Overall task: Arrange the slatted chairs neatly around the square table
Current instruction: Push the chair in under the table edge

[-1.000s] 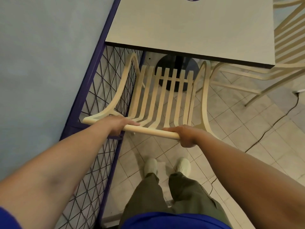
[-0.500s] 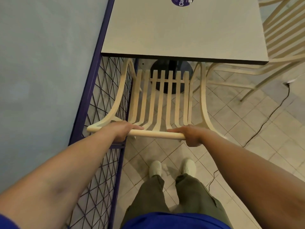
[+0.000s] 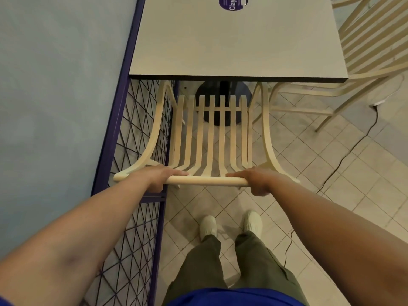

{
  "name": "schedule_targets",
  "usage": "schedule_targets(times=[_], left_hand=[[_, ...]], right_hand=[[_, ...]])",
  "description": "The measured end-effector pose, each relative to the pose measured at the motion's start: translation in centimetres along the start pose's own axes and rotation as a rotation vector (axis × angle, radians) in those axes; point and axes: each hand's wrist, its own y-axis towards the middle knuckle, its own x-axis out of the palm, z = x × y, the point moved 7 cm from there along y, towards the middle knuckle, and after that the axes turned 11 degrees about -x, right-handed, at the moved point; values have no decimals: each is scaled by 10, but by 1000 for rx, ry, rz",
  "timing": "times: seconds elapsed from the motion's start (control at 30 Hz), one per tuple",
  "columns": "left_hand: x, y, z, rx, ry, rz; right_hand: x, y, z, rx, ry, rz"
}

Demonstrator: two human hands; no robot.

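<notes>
Pale tiled floor (image 3: 344,186) underfoot, laid on the diagonal, with a thin dark cable (image 3: 344,159) trailing across it on my right. Blue-grey wall (image 3: 55,85) on my left; a purple-framed wire mesh panel (image 3: 136,217) runs along its base. Square table (image 3: 231,38) directly ahead, light grey top with a dark edge, a round purple sticker (image 3: 233,3) at its far side, partly cut off by the frame. Black pedestal base (image 3: 223,100) visible under the near edge. Cream slatted chair (image 3: 212,138) stands in front of me, facing the table: front of the seat is tucked just under the table's near edge, left armrest close against the mesh panel. My left hand (image 3: 159,176) is wrapped around the top rail of the chair back near its left end, fingers curled over the top, thumb side underneath. My right hand (image 3: 257,178) grips the same rail near its right end in the same way. Both hands closed on the rail, arms extended. Second slatted chair (image 3: 371,47) stands at the table's right side, seen only in part, its seat reaching under the table corner; it appears angled rather than square to the edge. My white shoes (image 3: 229,224) are side by side on the tiles just behind the chair I hold.
</notes>
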Motion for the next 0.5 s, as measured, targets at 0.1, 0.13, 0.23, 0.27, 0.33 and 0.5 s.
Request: schedule_targets(times=[0.1, 0.13, 0.23, 0.27, 0.33, 0.5], left_hand=[[3, -5, 0, 9, 1, -8], [6, -6, 0, 11, 4, -12], [11, -12, 1, 14, -2, -8], [13, -13, 1, 13, -11, -4], [14, -16, -1, 16, -17, 8], [17, -17, 0, 26, -5, -1]], right_hand=[[6, -3, -2, 14, -14, 13], [10, -4, -2, 16, -20, 10], [19, -7, -3, 36, -22, 2], [20, -8, -3, 39, -21, 5], [22, -7, -4, 40, -25, 15], [26, -9, -4, 41, -4, 22]])
